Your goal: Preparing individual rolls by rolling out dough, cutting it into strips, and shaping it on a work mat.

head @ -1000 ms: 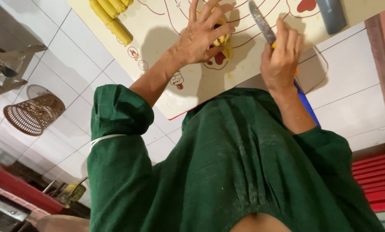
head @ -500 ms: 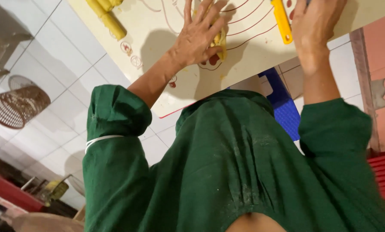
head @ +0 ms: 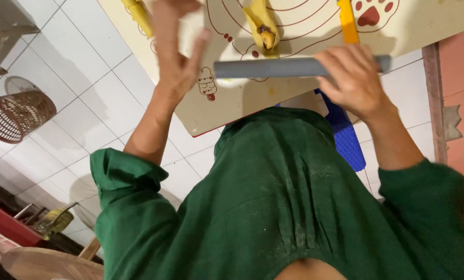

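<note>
Board: the cream cutting board (head: pixel 429 23) with red line drawings now fills the top of the view, nearer than half a second ago.
Left hand: the left hand (head: pixel 177 49) has lifted off the board; it is blurred, fingers spread, holding nothing.
Right hand: the right hand (head: pixel 354 78) now grips a grey knife blade (head: pixel 273 67) lying crosswise over the board's near edge; before, it was raised.
Banana: a peeled banana (head: pixel 263 23) lies uncovered on the board, beyond the blade.
Yellow strip: yellow piece (head: pixel 347 23) right of banana.
</note>
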